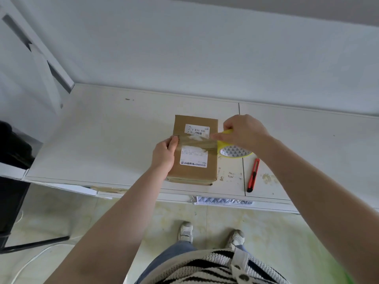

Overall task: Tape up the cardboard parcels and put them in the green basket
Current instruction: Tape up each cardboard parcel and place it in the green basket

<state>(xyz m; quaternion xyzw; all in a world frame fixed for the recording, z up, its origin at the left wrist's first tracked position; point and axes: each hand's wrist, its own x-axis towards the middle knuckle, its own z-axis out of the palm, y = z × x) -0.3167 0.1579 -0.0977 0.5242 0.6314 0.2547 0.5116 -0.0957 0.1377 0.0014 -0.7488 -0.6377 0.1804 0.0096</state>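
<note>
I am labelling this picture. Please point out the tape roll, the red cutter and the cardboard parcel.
tape roll (235, 151), head view, on its patterned inner core.
red cutter (253, 175), head view, middle of its body.
cardboard parcel (192, 173), head view, bare cardboard near its front edge.

My left grip (166, 153) pins the tape end to the cardboard parcel (193, 173) on the worktop (102, 140), while my right grip (244, 131) holds the yellow tape roll (235, 150) beside a red cutter (253, 175).

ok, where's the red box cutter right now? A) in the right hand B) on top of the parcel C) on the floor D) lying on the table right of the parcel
D: the red box cutter lies untouched on the table, right of the parcel; the right hand holds the tape roll.
</note>
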